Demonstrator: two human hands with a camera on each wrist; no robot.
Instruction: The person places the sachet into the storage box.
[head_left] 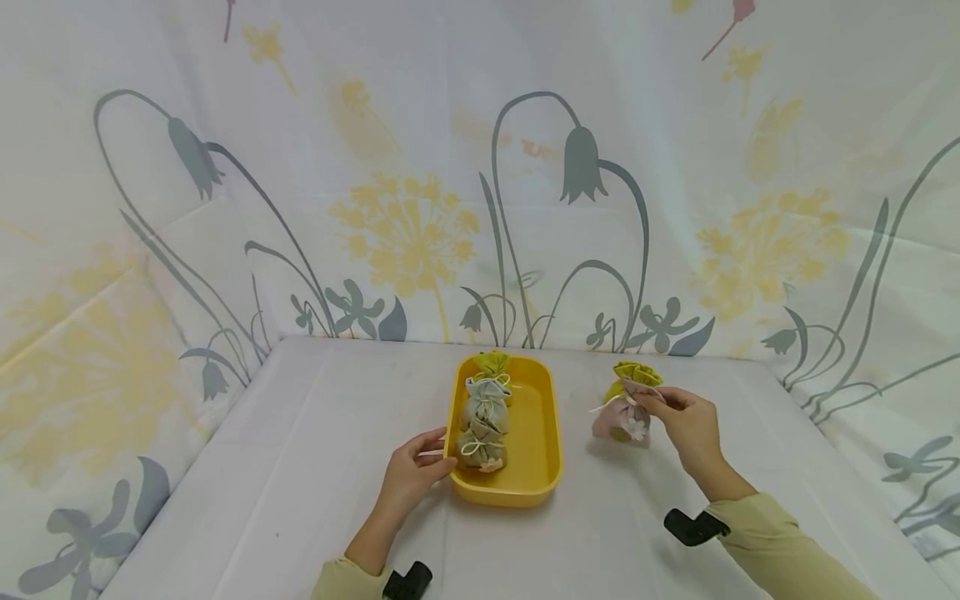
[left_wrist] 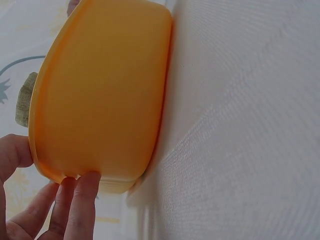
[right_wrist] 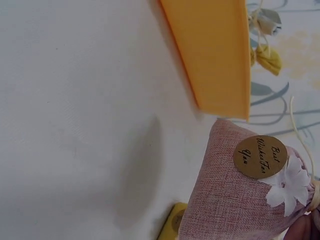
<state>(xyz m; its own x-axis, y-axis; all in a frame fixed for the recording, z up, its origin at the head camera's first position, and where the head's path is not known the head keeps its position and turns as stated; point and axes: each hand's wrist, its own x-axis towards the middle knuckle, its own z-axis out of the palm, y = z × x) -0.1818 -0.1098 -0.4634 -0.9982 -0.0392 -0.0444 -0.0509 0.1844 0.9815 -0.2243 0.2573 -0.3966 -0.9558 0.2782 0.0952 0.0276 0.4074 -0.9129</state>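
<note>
Now your left hand grips the near left rim of the yellow tray, thumb over the edge and fingers under its side. Inside the tray, along its left wall, lie two grey pouches and a green pouch at the far end. Just right of the tray, your right hand pinches the neck of a pink pouch above the white surface, with another green pouch close behind it.

Yellow tray on white cloth, left hand gripping its corner
</note>
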